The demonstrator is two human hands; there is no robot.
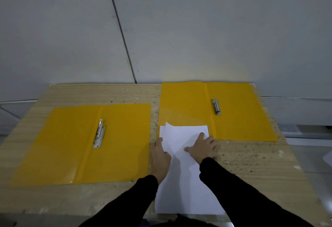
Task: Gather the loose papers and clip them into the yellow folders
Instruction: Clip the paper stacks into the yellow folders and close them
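Note:
Two open yellow folders lie on the wooden table. The left folder (71,142) has a metal clip (99,134) with its lever raised. The right folder (233,115) has a flat metal clip (216,106). A stack of white papers (183,181) lies between them, its far end over the right folder's near left corner. My left hand (159,156) grips the stack's left edge, where the top sheets curl up. My right hand (203,147) rests flat on top of the papers, fingers spread.
The table (260,164) has a worn, speckled top and stands against a grey panelled wall. Its near edge runs just under the papers. The floor shows to the right, with a white scrap (327,158) at the frame edge.

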